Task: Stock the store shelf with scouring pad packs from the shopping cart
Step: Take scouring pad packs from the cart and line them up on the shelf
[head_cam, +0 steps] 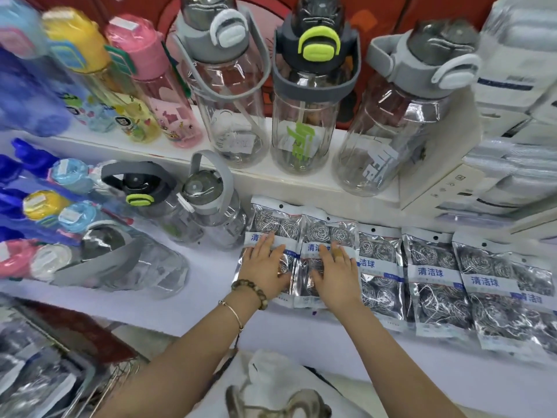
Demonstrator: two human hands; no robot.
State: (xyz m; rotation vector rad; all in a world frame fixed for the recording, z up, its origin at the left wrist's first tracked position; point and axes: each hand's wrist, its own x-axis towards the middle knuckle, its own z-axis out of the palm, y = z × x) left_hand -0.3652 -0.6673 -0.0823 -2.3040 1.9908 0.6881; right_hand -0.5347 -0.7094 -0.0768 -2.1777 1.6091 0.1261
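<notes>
Both hands are down flat, fingers straight and a bit spread, not gripping anything. The left hand [265, 260] lies on the leftmost scouring pad pack [271, 218], and the right hand [337, 268] lies on the second pack [328, 230], which touches the first one. These two start a row of packs [434, 276] that runs off to the right along the lower shelf [196, 297], all lying face up side by side, with the far right ones overlapping a little. Left of the packs, on the same shelf, clear water bottles [211, 212] are lying down, and more stand on the upper shelf [301, 179] just behind. There's a beaded bracelet [250, 292] and a thin bangle [233, 315] on the left wrist. The cart [120, 375] sits at the bottom left with shiny packs inside, though it's too blurry to count them
</notes>
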